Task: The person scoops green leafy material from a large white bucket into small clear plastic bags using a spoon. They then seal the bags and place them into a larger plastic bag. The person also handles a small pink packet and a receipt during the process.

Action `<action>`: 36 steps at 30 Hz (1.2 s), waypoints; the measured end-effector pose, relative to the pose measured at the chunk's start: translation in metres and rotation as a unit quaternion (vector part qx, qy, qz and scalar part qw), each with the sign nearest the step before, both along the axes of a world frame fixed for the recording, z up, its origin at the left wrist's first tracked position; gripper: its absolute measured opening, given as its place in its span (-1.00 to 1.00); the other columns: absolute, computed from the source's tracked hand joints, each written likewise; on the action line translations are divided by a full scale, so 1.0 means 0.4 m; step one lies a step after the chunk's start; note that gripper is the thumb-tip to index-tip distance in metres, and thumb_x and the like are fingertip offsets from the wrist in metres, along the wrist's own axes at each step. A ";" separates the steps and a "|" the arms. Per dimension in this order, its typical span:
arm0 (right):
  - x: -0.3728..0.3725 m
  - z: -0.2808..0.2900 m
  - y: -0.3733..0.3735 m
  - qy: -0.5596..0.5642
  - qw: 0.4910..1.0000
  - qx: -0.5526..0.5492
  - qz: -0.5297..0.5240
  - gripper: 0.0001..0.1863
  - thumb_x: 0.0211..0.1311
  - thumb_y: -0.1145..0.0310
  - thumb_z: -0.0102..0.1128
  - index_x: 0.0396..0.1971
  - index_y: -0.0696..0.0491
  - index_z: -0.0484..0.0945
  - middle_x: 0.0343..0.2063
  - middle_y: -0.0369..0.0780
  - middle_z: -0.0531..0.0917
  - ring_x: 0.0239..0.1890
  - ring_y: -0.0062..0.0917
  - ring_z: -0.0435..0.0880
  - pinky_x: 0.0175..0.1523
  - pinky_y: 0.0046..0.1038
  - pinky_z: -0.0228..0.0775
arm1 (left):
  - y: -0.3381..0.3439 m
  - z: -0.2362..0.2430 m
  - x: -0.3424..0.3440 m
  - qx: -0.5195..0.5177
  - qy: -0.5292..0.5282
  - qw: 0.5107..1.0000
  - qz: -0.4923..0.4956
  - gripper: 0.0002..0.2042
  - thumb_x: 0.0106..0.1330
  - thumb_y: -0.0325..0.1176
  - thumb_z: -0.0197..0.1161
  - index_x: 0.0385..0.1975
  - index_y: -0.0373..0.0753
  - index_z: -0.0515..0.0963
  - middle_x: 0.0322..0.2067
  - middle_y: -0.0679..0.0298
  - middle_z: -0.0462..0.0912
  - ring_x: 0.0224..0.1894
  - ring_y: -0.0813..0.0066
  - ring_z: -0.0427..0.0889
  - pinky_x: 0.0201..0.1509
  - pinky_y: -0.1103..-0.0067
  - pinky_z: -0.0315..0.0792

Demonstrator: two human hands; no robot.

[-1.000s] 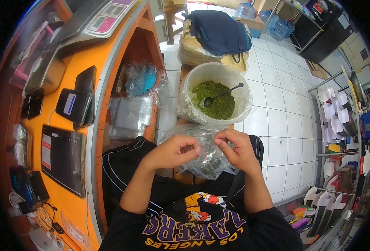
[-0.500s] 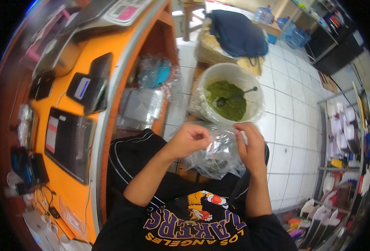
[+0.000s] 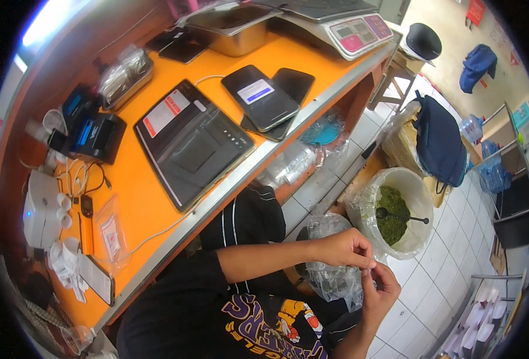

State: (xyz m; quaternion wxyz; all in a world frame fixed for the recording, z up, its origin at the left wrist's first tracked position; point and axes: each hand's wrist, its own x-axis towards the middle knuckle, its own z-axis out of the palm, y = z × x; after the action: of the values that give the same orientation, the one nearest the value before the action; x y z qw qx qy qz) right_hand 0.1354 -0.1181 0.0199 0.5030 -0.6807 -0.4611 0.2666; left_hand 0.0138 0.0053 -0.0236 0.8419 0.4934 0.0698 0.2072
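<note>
The clear plastic bag (image 3: 336, 282) was a crumpled mess tbh, colourless thin film, all shiny creases and folds. It lay slumped and kinda spread out low in front of the person, below the left hand (image 3: 349, 246) and right hand (image 3: 382, 287), with the left forearm (image 3: 270, 262) hiding part of it. Couldn't make out what was inside.

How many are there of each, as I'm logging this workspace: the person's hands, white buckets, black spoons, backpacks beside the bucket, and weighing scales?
Hands: 2 (left hand, right hand)
White bucket: 1
Black spoon: 1
Dark blue backpack: 1
Weighing scale: 1
Total: 6
</note>
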 end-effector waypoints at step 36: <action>0.066 0.014 -0.044 -0.292 0.917 -0.065 0.263 -0.77 -0.11 0.53 0.28 -0.36 0.13 0.53 0.02 -0.07 0.44 -0.28 -0.28 0.55 -0.17 -0.32 0.46 | 0.011 0.047 -0.057 0.467 0.222 0.855 -0.046 -0.79 0.06 -0.36 0.19 -0.67 -0.39 0.47 -0.71 0.01 0.47 -0.64 0.18 0.50 -0.49 0.41 0.34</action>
State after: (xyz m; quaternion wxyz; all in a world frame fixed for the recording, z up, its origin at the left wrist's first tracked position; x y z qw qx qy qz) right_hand 0.1618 -0.1359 0.0253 0.2124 -0.6137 -0.7314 0.2079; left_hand -0.0091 0.0095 -0.0049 0.4830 0.8642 0.1268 0.0617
